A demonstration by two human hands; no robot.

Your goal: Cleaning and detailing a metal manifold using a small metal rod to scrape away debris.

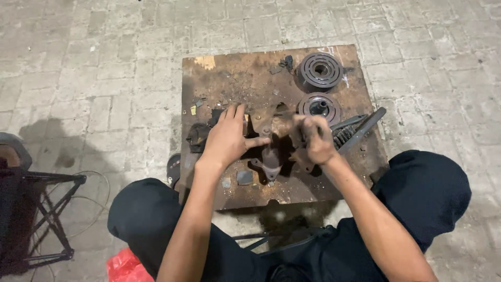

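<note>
On rusty board, left hand fingers spread over metal casting; right hand fisted on it

Grey paving-brick floor spreads all around under dim, flat light. A black metal stand casts a shadow, and a red bag lies low.

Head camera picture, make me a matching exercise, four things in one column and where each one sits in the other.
1. grooved round disc
2. red bag
3. left hand
4. black metal stand

A. floor by the person's left knee
B. far right corner of the rusty board
C. left edge of view
D. flat on the metal part at the board's middle

Pairs: 1-B, 2-A, 3-D, 4-C
</note>
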